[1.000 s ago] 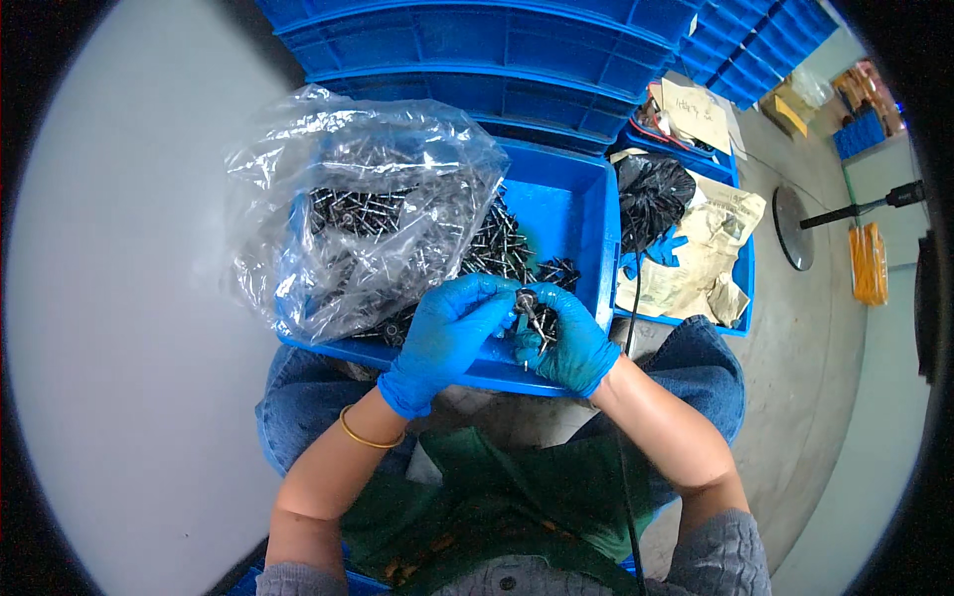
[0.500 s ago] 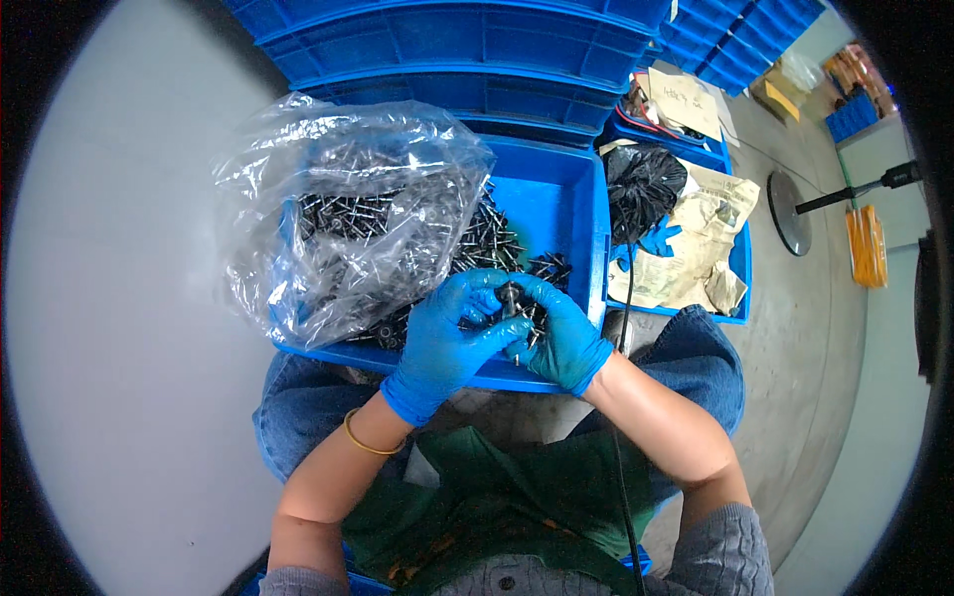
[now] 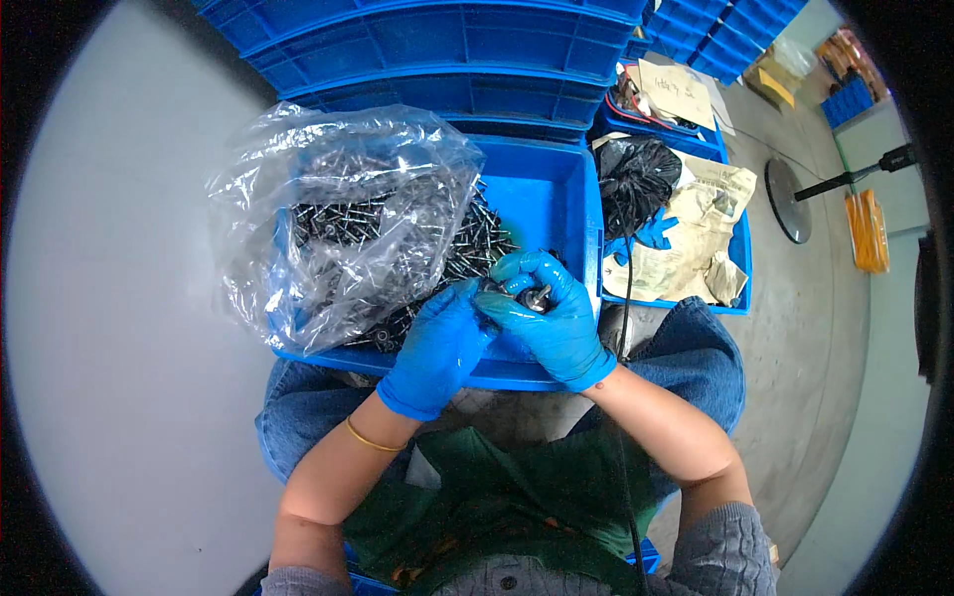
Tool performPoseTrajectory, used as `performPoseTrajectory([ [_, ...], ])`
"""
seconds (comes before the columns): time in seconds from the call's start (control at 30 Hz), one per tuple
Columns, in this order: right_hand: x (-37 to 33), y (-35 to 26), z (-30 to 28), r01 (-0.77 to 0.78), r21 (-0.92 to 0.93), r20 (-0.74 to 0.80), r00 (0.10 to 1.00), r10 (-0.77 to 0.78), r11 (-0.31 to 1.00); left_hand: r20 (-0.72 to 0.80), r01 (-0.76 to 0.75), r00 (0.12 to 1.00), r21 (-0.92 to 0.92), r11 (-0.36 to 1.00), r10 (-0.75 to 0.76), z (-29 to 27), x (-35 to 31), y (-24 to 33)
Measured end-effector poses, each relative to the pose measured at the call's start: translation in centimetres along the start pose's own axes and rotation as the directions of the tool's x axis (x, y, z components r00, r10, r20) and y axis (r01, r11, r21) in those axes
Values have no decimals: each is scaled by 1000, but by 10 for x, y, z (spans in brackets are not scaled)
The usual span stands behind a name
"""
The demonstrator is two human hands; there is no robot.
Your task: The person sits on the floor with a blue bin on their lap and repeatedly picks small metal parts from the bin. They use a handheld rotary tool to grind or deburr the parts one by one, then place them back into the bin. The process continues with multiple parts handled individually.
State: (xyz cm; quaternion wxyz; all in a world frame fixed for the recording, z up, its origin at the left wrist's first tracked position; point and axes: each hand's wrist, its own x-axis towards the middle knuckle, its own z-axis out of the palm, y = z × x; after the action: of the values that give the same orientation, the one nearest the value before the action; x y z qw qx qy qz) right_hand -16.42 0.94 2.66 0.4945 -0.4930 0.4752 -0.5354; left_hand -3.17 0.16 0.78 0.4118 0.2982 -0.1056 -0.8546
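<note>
My left hand [image 3: 434,348] and my right hand [image 3: 558,333], both in blue gloves, meet over the near edge of a blue tray [image 3: 553,167]. Curled in my right hand is a small metal stud part [image 3: 538,298] with a dark round end and a shiny shank. The fingers of my left hand are closed, their tips touching the right hand's fingertips; what they pinch is mostly hidden. Many black and silver stud-like metal parts [image 3: 481,238] lie in the tray, partly inside and under a clear plastic bag [image 3: 397,149].
Stacked blue crates [image 3: 427,40] stand behind the tray. To the right, another blue tray [image 3: 742,268] holds crumpled paper [image 3: 715,199], a black plastic bag [image 3: 636,184] and a blue glove [image 3: 651,233]. A black cable [image 3: 624,417] hangs in front of my right arm. A round-based stand [image 3: 787,199] is farther right.
My right hand has turned, so the stud part now shows between its curled fingers. My left fingers have drawn together, and the head view has shifted slightly.
</note>
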Motion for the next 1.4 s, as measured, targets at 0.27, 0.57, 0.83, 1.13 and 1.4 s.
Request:
performPoseTrajectory([
  [0.27,6,-18,-10,-135,-48,154,978,141,990,251,-221,965,614,758,78,2,-2,2],
  [0.57,14,-8,-19,-492,166,278,855,438,855,194,34,971,467,884,-140,-14,2,7],
  [0.83,32,-2,-35,-532,484,153,834,531,695,160,111,975,237,965,-151,-28,8,4],
  [1.13,63,83,-54,212,-965,254,895,366,153,99,137,986,9,991,-137,-20,13,19],
  [1.4,46,126,-32,556,-805,402,768,499,-207,-10,90,996,-46,995,-91,-28,16,23],
])
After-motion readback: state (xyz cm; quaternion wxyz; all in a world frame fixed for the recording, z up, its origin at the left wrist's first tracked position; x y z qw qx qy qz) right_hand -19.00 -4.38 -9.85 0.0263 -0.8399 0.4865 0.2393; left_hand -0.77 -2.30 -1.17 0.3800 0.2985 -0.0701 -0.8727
